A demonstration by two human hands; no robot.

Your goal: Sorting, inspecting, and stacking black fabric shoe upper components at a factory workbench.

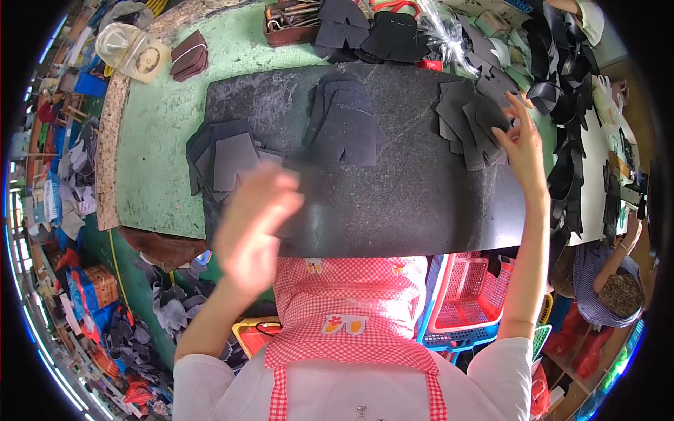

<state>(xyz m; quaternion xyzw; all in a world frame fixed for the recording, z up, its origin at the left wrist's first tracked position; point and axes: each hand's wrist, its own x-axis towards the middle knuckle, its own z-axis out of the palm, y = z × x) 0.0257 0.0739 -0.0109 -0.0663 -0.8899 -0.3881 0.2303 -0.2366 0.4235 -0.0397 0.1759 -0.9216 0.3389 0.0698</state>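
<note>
On the left edge of the broad black mat, a fan of flat matte-grey pieces lay overlapping, perhaps so that you could reach single edges. Your left hand was blurred near them; I could not tell whether it held anything. Farther right, a stack of flat, notched dark pieces lay apart, probably to keep piles distinct. Your right hand held thumb and forefinger wide at a fanned charcoal pile, apparently to reach its outer edge.

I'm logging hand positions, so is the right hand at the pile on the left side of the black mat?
No, the right hand is at the pile of dark pieces on the black mat's right side.
</note>
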